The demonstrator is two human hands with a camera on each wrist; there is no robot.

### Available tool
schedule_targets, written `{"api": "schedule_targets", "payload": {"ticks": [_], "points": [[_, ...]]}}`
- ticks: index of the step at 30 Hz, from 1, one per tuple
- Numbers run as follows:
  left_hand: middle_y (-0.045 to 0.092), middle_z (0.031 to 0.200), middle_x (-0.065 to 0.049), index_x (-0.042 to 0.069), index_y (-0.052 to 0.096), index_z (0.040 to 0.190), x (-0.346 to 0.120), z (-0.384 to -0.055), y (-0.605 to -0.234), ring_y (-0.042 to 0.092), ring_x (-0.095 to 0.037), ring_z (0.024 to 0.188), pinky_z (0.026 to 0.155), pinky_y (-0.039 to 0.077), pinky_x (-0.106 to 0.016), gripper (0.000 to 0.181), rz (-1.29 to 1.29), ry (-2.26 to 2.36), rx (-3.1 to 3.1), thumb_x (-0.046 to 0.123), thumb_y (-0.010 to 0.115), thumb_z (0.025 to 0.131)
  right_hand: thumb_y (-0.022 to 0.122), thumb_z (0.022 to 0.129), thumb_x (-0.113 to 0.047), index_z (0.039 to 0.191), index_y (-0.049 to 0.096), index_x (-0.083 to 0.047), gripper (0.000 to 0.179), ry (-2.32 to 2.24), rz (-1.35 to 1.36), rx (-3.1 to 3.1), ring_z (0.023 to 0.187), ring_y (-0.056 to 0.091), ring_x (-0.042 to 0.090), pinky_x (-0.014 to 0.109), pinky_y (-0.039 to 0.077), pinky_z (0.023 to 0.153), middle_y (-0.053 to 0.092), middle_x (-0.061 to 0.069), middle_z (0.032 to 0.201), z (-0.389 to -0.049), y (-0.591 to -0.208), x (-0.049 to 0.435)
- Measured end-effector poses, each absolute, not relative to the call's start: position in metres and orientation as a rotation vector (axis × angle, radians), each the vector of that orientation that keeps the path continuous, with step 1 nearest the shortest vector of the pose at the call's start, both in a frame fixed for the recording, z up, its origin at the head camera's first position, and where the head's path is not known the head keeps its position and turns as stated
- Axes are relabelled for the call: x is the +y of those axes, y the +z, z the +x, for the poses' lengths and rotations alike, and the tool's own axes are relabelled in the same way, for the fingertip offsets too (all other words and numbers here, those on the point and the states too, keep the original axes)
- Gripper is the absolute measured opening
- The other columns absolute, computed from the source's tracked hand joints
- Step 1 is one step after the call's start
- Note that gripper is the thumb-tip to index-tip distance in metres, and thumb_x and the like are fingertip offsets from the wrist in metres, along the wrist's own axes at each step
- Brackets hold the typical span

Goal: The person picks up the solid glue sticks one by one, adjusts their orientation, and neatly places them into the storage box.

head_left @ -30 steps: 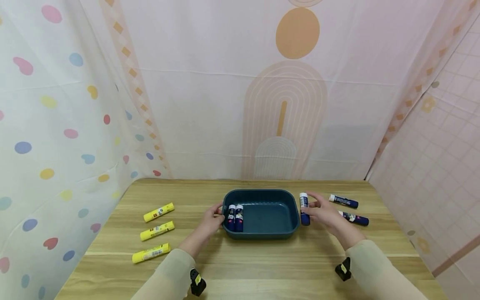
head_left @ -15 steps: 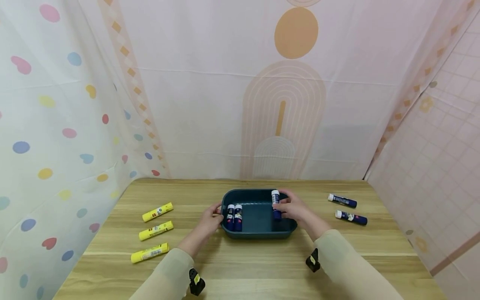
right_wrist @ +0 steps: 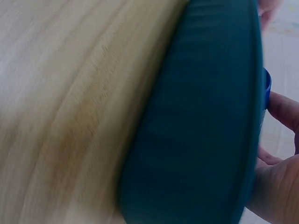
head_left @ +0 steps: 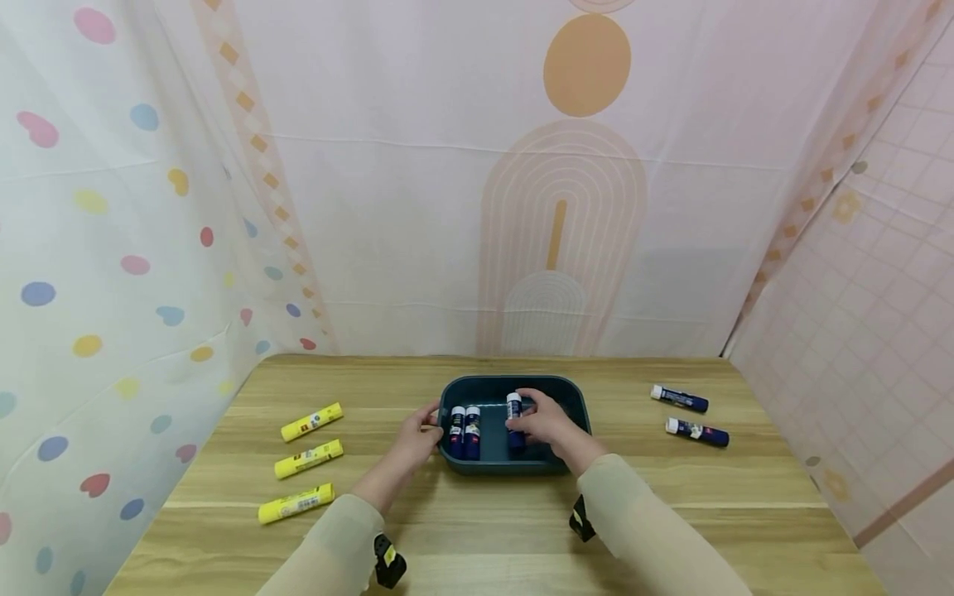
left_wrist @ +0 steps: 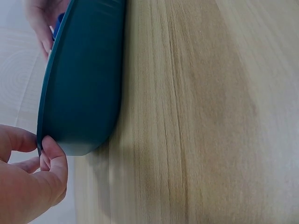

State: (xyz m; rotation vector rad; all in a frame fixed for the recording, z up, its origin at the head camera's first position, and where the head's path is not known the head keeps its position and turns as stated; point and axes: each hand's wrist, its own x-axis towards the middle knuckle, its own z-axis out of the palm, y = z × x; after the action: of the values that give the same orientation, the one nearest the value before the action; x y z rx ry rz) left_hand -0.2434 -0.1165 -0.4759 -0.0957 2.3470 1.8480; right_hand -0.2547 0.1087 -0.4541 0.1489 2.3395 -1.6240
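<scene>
A dark teal tray (head_left: pixel 507 468) sits on the table, with two blue glue sticks with white caps, one a glue stick (head_left: pixel 457 432) and beside it another glue stick (head_left: pixel 473 434), along its left end. My left hand (head_left: pixel 418 434) pinches the tray's left rim; the left wrist view shows thumb and fingers (left_wrist: pixel 55 156) on either side of that rim. My right hand (head_left: pixel 547 420) holds a third blue glue stick (head_left: pixel 515 422) over the middle of the tray, cap pointing away. In the right wrist view the tray wall (right_wrist: pixel 196 116) hides most of that stick.
Two more blue glue sticks lie at right, an upper one (head_left: pixel 680 398) and a lower one (head_left: pixel 697 432). At left lie three yellow glue sticks: a far one (head_left: pixel 311 422), a middle one (head_left: pixel 309 459) and a near one (head_left: pixel 296 503). A patterned curtain (head_left: pixel 410 207) hangs behind the table.
My right hand has carried its blue glue stick leftward, from outside the tray's right end over the rim to the tray's middle. The left hand has stayed at the rim.
</scene>
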Motion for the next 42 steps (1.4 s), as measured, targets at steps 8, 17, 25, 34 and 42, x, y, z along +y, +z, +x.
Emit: {"api": "schedule_targets", "payload": {"ticks": [8, 17, 25, 34, 42], "points": [[0.045, 0.109, -0.019, -0.001, 0.039, 0.141, -0.118, -0.244, -0.478, 0.051, -0.022, 0.091, 0.067, 0.05, -0.031, 0.051, -0.085, 1.836, 2.35, -0.007, 0.044, 0.091, 0.072, 0.082, -0.011, 0.138, 0.044, -0.011, 0.062, -1.476, 0.14, 2.453, 0.075, 0.058, 0.019, 0.03, 0.053, 0.065, 0.058, 0.013, 0.098, -0.258, -0.469, 0.091], [0.045, 0.107, -0.018, 0.0, 0.04, 0.141, -0.118, -0.243, -0.478, 0.05, -0.019, 0.087, 0.066, 0.048, -0.029, 0.051, -0.085, 1.838, 2.352, -0.007, 0.045, 0.091, 0.073, 0.081, -0.01, 0.136, 0.046, -0.01, 0.061, -1.318, 0.108, 2.562, 0.07, 0.059, 0.02, 0.035, 0.052, 0.066, 0.055, 0.021, 0.123, -0.26, -0.472, 0.069], [0.045, 0.106, -0.019, -0.002, 0.04, 0.141, -0.118, -0.244, -0.479, 0.05, -0.02, 0.086, 0.064, 0.048, -0.028, 0.051, -0.07, 1.857, 2.352, -0.008, 0.045, 0.09, 0.07, 0.081, -0.005, 0.135, 0.048, -0.011, 0.058, -1.266, 0.125, 2.611, 0.059, 0.06, 0.017, 0.032, 0.05, 0.063, 0.056, 0.022, 0.124, -0.262, -0.472, 0.059], [0.044, 0.106, -0.019, -0.003, 0.039, 0.141, -0.117, -0.243, -0.476, 0.05, -0.019, 0.086, 0.064, 0.048, -0.026, 0.052, -0.072, 1.868, 2.342, -0.009, 0.045, 0.09, 0.066, 0.081, 0.0, 0.135, 0.048, -0.008, 0.058, -1.348, 0.041, 2.57, 0.057, 0.054, 0.015, 0.028, 0.046, 0.055, 0.058, 0.012, 0.089, -0.262, -0.469, 0.064], [0.044, 0.108, -0.02, -0.003, 0.038, 0.141, -0.118, -0.242, -0.476, 0.051, -0.022, 0.089, 0.065, 0.048, -0.027, 0.05, -0.069, 1.861, 2.34, -0.008, 0.044, 0.091, 0.067, 0.084, -0.006, 0.13, 0.053, -0.005, 0.047, -1.317, -0.329, 2.712, 0.086, 0.054, 0.02, 0.034, 0.049, 0.073, 0.059, 0.013, 0.103, -0.261, -0.458, 0.085]]}}
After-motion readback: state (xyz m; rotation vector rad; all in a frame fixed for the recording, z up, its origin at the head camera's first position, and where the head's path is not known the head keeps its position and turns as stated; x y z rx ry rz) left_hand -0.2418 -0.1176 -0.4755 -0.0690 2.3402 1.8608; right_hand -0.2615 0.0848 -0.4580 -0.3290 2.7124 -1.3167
